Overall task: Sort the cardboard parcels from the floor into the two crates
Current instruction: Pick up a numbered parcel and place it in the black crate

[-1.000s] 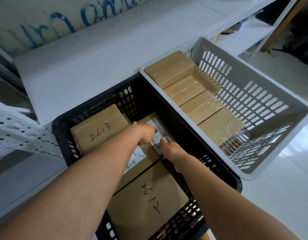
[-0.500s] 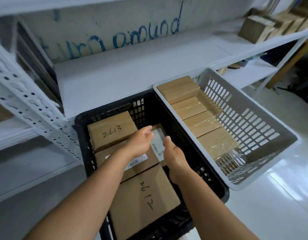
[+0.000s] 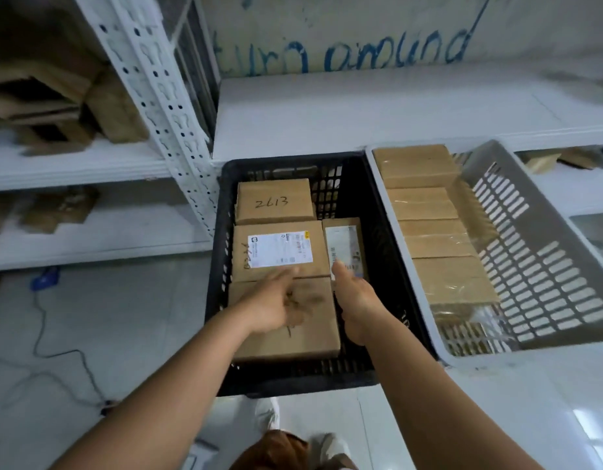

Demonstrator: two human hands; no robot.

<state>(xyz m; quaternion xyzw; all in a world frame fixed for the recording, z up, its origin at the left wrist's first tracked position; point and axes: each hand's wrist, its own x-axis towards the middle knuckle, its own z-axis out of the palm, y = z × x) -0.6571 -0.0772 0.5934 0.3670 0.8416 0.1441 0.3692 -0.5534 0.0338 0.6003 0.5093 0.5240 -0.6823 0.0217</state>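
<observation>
The black crate sits on the floor by white shelves. It holds four parcels. The thin parcel lies flat at the right, its long side pointing away. Both hands hang above, fingers loose: left hand, right hand. The grey crate beside it holds a row of parcels.

Both bare forearms reach forward from the lower edge of the view, converging. The left hand is blurred, palm down, fingers loosely extended. The right hand is beside it, thumb uppermost and pointing forward; its fingers are hidden.
</observation>
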